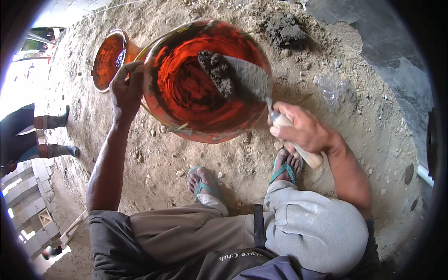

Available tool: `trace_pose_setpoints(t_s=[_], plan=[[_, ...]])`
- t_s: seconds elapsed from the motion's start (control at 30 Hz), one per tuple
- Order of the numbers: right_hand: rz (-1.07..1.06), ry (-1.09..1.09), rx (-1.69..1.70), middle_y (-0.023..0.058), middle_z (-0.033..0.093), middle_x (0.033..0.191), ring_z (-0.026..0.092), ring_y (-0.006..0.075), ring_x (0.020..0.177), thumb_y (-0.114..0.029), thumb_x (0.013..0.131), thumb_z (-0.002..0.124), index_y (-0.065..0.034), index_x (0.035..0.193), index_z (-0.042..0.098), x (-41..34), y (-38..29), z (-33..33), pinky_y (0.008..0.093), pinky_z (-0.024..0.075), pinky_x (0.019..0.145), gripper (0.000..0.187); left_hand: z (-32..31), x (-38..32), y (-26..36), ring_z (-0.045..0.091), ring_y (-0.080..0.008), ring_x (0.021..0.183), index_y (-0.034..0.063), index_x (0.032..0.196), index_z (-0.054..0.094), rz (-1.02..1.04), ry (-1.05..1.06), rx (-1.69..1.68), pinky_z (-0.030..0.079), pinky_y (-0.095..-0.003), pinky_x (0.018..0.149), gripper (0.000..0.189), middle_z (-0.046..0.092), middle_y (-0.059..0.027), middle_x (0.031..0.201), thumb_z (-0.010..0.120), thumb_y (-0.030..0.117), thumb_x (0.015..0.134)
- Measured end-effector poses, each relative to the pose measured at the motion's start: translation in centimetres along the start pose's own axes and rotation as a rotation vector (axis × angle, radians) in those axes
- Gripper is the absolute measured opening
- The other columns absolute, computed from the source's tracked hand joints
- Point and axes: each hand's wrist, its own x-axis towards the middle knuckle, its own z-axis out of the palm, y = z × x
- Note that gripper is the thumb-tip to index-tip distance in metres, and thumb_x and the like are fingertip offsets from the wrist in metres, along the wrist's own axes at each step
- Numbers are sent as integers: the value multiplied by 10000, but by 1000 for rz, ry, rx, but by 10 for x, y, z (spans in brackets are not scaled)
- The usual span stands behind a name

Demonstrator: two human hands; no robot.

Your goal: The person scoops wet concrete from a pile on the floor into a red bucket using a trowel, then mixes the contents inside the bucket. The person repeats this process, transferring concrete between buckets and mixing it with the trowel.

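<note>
My left hand (128, 91) grips the left rim of a large red bucket (206, 131), whose inside is smeared with dark mortar. The bucket's open mouth faces me. In my right hand (302, 131) is the wooden handle of a trowel (250, 77). The trowel's metal blade reaches over the bucket mouth from the right, with a lump of wet grey mortar (216, 73) at its far end. My fingers are closed around the handle just outside the bucket's lower right rim.
A smaller orange bucket (108, 61) stands to the upper left. A mortar heap (285, 29) and clear plastic film (332, 89) lie on the sandy ground to the right. Another person's boots (59, 150) are at the far left, near stacked blocks (26, 192). A grey slab (385, 42) edges the upper right.
</note>
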Motion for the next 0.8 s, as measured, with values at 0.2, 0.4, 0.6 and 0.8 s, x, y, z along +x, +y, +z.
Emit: trace_pose_setpoints(t_s=[0.2,0.4,0.6,0.8], plan=[[-279,288,-1232,236,588,817,604,406,708,-77,844,493,15,1091,451,28,11,18,478,488,635,267,38,-17,53,624,-149,707,33,990,667,292,-200,87,500,-267,626,181,660,-82,835,640,117,832],[-344,430,-1168,182,604,917,626,363,738,-72,864,476,0,1103,474,67,39,34,449,514,622,249,40,-13,75,651,-227,747,33,984,660,537,-328,273,517,-297,674,188,655,-112,860,630,90,807],[-297,300,-1407,164,597,920,641,317,778,-36,867,453,-55,1081,506,39,54,38,427,533,605,222,39,-10,68,616,-174,736,29,1003,655,549,-336,257,491,-277,653,198,643,-85,872,608,81,818],[-173,376,-1425,159,594,914,643,309,726,-8,835,467,-70,1134,496,54,42,40,397,536,564,307,42,-12,74,584,-122,733,22,1011,654,516,-322,266,466,-249,635,196,634,-64,877,592,82,835]])
